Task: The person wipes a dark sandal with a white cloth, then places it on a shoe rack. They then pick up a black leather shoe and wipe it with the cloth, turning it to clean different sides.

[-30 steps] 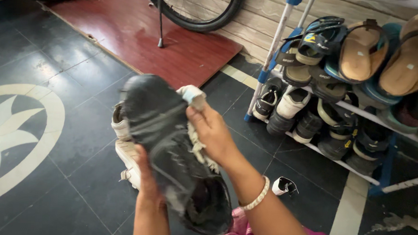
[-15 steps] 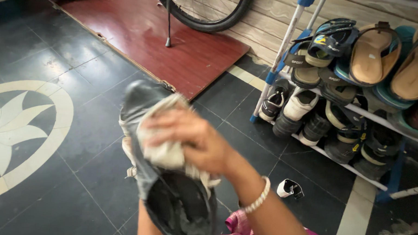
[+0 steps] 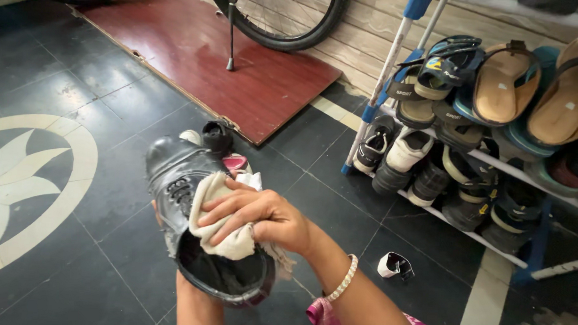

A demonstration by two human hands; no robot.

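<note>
A black lace-up shoe (image 3: 185,204) is held up above the dark tiled floor (image 3: 67,91), toe pointing away and the open heel end nearest the camera. It is gripped from below by the left hand (image 3: 192,287), of which little beyond the wrist is seen — the fingers are hidden under the sole, so how tightly they close cannot be told. A pale cloth (image 3: 225,234) is pressed against the side of the shoe, near the laces, by the right hand (image 3: 261,219), whose fingers are curled closed around it. The shoe is judged fairly stiff and moderately light, its polished leather likely slick; a hold under the sole or at the heel would seem surest. The cloth is soft and bunches easily. More shoes (image 3: 216,141) lie on the floor just beyond, a small white object (image 3: 394,265) sits to the right, and a shoe rack (image 3: 381,76) filled with sandals and sneakers stands against the wall, near a bicycle wheel (image 3: 281,21).
</note>
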